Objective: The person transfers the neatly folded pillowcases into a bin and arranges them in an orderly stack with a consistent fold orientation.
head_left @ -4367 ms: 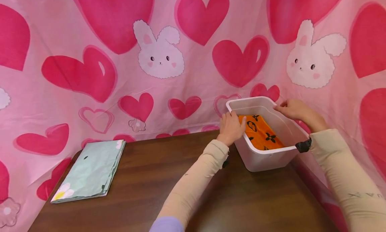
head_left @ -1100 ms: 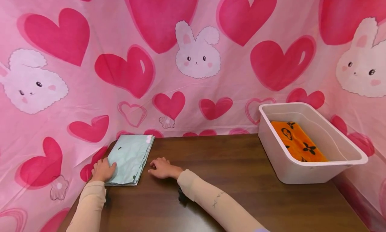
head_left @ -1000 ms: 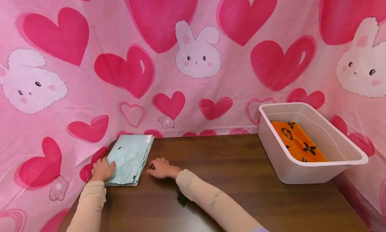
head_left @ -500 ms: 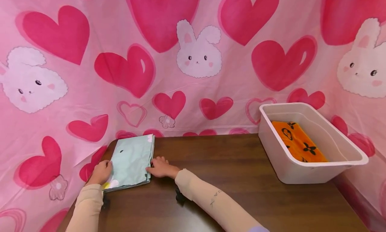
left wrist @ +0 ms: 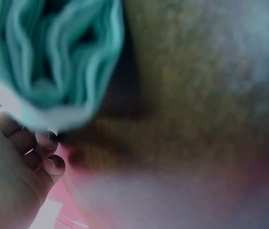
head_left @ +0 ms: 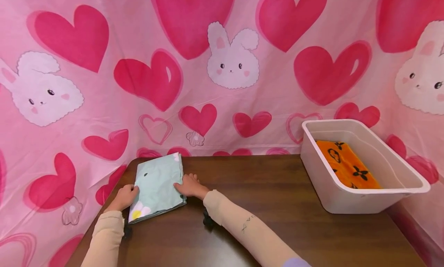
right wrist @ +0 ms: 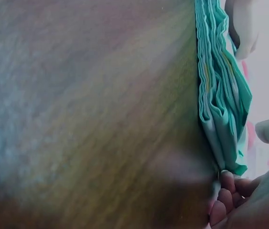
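A folded pale green cloth with a white and yellow daisy print lies at the table's far left, turned slightly. My left hand grips its left edge, thumb on top and fingers curled at the side. At the opposite edge, my right hand pinches the cloth with the thumb over the top. In the left wrist view the folded cloth shows its thick layered end beside the curled fingers. Stacked layers of the cloth also appear in the right wrist view, where the right fingertips touch its lower edge.
A white plastic tub stands at the table's right side, with an orange cloth with black patterns inside. The brown table backs onto a pink curtain printed with hearts and rabbits, which also closes in both sides.
Both hands left the tub and went to the green cloth. The left hand slid from its top to its left edge, the right hand closed on its right edge, and the cloth shifted right and turned.
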A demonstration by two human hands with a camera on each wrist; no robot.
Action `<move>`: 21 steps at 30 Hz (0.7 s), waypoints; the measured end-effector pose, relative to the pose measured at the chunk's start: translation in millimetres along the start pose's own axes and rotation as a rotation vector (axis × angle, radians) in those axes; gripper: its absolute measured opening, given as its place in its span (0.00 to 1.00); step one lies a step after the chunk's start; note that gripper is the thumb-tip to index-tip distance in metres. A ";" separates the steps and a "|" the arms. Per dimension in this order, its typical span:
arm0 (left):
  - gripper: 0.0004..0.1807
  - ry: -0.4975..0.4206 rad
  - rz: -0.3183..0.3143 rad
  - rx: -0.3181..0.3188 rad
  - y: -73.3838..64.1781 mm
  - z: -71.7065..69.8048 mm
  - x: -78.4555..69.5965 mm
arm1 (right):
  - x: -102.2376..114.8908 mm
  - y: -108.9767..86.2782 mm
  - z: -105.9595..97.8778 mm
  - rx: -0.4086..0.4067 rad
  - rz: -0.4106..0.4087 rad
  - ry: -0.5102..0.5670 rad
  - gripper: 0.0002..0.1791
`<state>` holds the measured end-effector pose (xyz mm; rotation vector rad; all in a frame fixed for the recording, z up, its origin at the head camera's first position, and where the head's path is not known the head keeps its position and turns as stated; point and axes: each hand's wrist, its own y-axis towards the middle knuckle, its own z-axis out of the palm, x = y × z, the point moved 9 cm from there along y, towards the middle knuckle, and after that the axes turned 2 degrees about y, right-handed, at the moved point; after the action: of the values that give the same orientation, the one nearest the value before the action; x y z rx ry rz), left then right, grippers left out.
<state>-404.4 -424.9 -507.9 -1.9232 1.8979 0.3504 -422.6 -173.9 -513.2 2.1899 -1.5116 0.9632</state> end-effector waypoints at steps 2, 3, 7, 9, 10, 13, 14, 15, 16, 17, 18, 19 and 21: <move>0.25 0.004 0.006 0.002 -1.2 0.8 -1.6 | -1.3 1.6 0.7 -0.005 -0.006 -0.007 0.27; 0.25 0.005 0.009 0.004 -1.6 1.2 -2.3 | -1.9 2.2 0.4 -0.009 -0.009 -0.015 0.26; 0.24 -0.007 0.014 0.009 -1.5 2.3 -5.3 | -3.3 3.4 -0.2 0.013 -0.026 -0.041 0.20; 0.24 -0.012 0.012 0.013 -1.1 2.6 -5.6 | -4.9 3.1 -0.4 0.040 -0.029 -0.046 0.19; 0.25 -0.012 0.012 0.013 -1.0 2.3 -5.7 | -6.1 2.9 0.0 0.057 -0.027 -0.045 0.18; 0.26 -0.004 0.010 0.006 -2.1 1.0 -7.0 | -10.6 2.1 -1.0 0.082 -0.012 -0.041 0.18; 0.27 -0.002 0.011 0.005 -2.3 1.0 -8.0 | -12.1 1.8 -1.9 0.082 -0.003 -0.035 0.19; 0.27 0.001 0.015 0.002 -2.3 1.0 -9.6 | -13.4 1.9 -2.9 0.079 0.004 -0.029 0.19; 0.28 0.004 0.019 0.001 -2.4 1.5 -11.9 | -14.5 1.9 -3.5 0.078 0.010 -0.020 0.20; 0.28 0.007 0.021 0.001 -2.4 2.5 -14.1 | -15.3 2.1 -4.2 0.074 0.014 -0.013 0.20; 0.29 0.010 0.027 0.002 -1.9 3.8 -16.5 | -16.0 2.7 -5.0 0.067 0.019 -0.014 0.22; 0.29 0.013 0.034 0.005 -1.5 5.5 -19.4 | -16.2 3.3 -6.2 0.060 0.021 -0.011 0.23; 0.29 0.025 0.048 0.011 -0.8 9.3 -25.3 | -16.4 4.4 -7.9 0.045 0.020 -0.014 0.26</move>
<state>-403.6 -398.2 -504.5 -1.8860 1.9607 0.3305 -433.0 -159.5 -519.1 2.2206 -1.5349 0.9995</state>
